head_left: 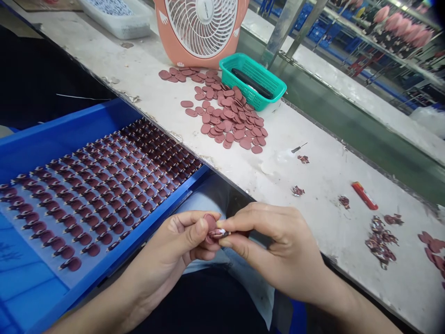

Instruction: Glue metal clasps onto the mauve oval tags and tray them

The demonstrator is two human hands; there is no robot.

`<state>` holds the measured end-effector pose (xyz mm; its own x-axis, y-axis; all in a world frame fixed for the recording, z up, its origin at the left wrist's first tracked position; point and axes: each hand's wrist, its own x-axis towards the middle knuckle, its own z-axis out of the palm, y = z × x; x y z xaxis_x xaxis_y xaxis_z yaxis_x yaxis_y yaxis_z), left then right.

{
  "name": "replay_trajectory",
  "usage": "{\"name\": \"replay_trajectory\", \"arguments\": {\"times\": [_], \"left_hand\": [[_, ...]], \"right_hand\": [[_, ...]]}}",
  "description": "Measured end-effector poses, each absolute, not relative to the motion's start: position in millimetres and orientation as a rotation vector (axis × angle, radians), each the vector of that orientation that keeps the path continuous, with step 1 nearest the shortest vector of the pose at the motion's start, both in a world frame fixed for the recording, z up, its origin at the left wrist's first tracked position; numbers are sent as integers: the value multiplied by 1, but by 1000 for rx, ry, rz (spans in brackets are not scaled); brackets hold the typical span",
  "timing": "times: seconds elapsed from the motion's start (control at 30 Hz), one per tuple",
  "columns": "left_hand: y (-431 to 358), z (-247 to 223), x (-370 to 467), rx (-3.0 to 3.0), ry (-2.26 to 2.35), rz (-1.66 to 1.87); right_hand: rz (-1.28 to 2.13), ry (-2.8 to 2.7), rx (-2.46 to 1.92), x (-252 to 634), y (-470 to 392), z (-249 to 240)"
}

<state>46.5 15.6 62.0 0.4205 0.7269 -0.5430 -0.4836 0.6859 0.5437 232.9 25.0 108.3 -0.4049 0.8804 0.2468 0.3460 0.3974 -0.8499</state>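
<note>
My left hand point(184, 236) pinches a flat, oval, reddish-brown disc point(210, 221) between thumb and fingers. My right hand point(271, 241) grips a small painted figurine piece point(219, 233), brown with white and dark spots, at the disc's side. The two parts touch, though my fingertips hide how they join. Both hands are above my lap, in front of the table edge. To the left, a blue tray point(139, 227) bears rows of similar discs with small figures attached point(81, 239). Loose small painted pieces point(380, 241) lie in a cluster on the table at right.
Many loose oval discs point(229, 116) are heaped on the white table point(278, 181). Behind them stand a green basket point(280, 93) with a dark object inside and an orange fan point(165, 37). A red lighter point(364, 195), a dispensing needle point(297, 149) and a white tub point(134, 28) are also there.
</note>
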Motion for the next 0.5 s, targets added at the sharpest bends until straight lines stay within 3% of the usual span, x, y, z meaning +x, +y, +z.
{"name": "replay_trajectory", "arguments": {"times": [0.5], "left_hand": [[5,72,39,381,545,812]], "right_hand": [[696,-2145,-880,233,11,129]]}}
